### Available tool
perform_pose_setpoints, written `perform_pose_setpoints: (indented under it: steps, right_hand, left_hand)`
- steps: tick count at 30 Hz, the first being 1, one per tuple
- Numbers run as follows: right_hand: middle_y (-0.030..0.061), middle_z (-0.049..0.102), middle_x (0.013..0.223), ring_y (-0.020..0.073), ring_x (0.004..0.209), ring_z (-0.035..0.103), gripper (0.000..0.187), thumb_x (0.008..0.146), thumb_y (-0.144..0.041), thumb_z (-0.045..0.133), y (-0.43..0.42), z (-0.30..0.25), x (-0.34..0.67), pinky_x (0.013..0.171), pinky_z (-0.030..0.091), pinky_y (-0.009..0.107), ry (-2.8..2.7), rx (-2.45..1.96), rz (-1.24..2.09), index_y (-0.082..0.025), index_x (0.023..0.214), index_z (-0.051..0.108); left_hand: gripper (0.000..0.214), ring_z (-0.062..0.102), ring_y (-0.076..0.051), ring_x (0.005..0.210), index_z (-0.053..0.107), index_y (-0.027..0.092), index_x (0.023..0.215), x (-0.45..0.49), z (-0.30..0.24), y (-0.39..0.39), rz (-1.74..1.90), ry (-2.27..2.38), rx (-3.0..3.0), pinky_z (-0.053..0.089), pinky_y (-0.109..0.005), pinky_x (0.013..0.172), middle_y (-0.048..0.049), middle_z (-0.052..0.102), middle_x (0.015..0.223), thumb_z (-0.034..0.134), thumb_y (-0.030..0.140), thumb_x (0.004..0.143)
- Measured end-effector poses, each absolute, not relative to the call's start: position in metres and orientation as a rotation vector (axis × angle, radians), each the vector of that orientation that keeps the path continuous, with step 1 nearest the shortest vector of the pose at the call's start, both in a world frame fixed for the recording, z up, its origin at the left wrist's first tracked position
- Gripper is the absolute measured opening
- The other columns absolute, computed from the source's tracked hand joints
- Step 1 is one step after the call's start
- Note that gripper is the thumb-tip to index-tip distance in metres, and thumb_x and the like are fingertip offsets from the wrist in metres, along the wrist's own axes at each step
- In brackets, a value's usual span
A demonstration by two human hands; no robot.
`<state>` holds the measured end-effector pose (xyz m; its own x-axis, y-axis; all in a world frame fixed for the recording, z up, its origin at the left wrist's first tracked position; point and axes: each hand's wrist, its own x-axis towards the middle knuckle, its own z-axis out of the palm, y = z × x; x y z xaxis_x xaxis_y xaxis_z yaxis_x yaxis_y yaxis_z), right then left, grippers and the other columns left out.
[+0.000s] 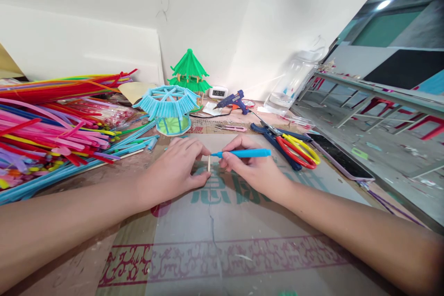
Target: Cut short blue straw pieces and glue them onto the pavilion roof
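Between the thumb and forefinger of my left hand (180, 164) a short pale wooden stick (208, 163) is pinched by its ends. My right hand (253, 164) grips a light blue marker (251, 153), its tip pointing left and close to the upper end of the stick; whether it touches I cannot tell. Both hands are over a printed cardboard sheet (243, 222). Beyond them stands a round blue pipe-cleaner structure (171, 108) with a light green base. Behind that rises a green tiered roof model (189, 71).
Bundles of coloured pipe cleaners (52, 134) cover the left side. At the back are a digital clock (218, 92), a blue glue gun (233, 100) and a clear plastic bottle (289, 81). Tweezers (231, 128), red-and-yellow-handled scissors (298, 150), dark-handled pliers (277, 143) and a phone (340, 155) lie to the right.
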<state>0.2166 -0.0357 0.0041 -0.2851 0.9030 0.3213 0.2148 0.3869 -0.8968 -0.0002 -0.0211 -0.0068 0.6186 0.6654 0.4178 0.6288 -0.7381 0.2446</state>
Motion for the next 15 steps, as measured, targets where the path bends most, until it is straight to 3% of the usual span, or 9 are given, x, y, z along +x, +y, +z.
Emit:
perform_pose_setpoints:
  steps: [15]
  right_hand:
    - [-0.0003, 0.064, 0.072, 0.0131, 0.064, 0.064, 0.013, 0.089, -0.030, 0.065, -0.0355, 0.0028, 0.2166, 0.058, 0.051, 0.026, -1.734, -0.941, 1.019, -0.020, 0.087, 0.056]
  left_hand:
    - [0.023, 0.058, -0.026, 0.098, 0.056, 0.017, 0.099, -0.0007, -0.0079, -0.0207, 0.767, 1.091, 2.770, 0.045, -0.041, 0.090, -0.0045, 0.062, 0.094, 0.069, 0.031, 0.085]
